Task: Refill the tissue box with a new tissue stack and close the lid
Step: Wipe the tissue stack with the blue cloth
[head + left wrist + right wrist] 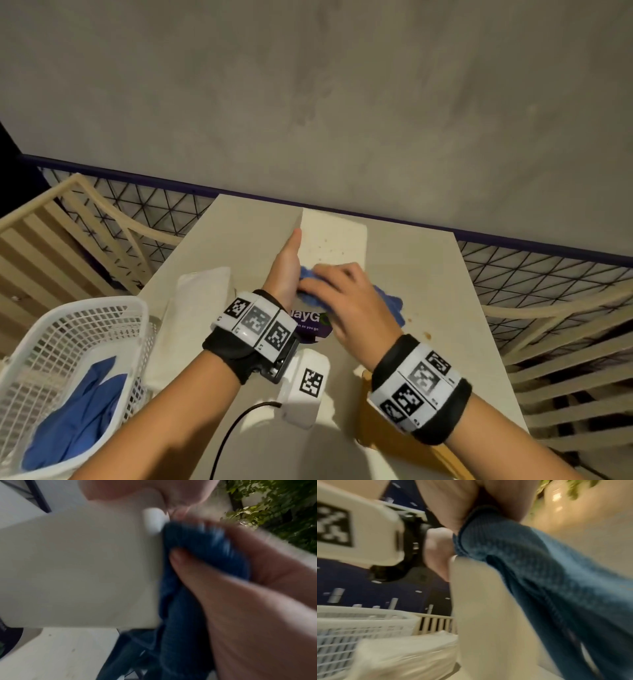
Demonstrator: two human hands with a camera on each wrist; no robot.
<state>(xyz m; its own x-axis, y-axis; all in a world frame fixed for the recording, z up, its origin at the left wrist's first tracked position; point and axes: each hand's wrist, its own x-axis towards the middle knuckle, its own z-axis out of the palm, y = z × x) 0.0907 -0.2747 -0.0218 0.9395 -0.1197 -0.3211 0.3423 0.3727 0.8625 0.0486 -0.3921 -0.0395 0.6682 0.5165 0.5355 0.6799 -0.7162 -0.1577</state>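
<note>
Hands are seen over a pale table. A blue cloth is gripped by the right hand, whose fingers are curled around it. The cloth is pressed on the white tissue box, which stands in the middle of the table. The tall open lid of the box is touched by the left hand, with its fingers straight and flat against it. A wrapped white tissue stack is laid on the table just left of the box. A white basket is placed further left, and another blue cloth is kept inside it.
</note>
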